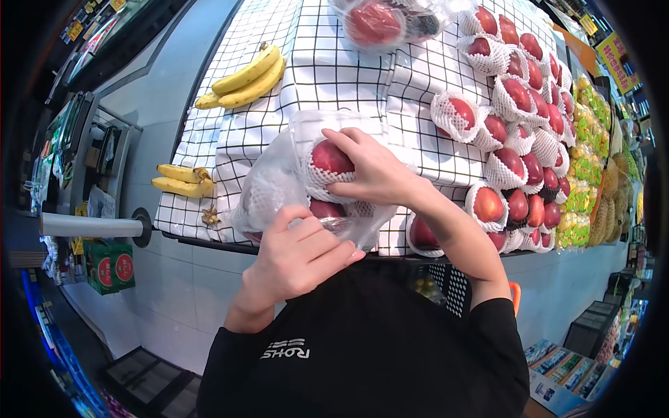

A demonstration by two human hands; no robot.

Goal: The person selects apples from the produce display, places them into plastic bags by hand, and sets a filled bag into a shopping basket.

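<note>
A clear plastic bag (268, 177) lies at the table's near edge with several foam-netted red fruits inside, apparently apples. My right hand (376, 167) is curled around a dark red apple (330, 157) in a white foam net, at the bag's mouth. Its thumb and fingers press on either side of the fruit. My left hand (300, 254) grips the near edge of the plastic bag, fingers closed on the film. Below the held apple, another red apple (325, 209) shows partly through the plastic.
Many netted red apples (512, 164) are heaped on the right of the checked cloth (334, 76). Bananas (251, 76) lie at left. Another bagged red fruit (375, 22) sits at the far side. A roll of plastic bags (90, 226) sticks out from the table's left corner.
</note>
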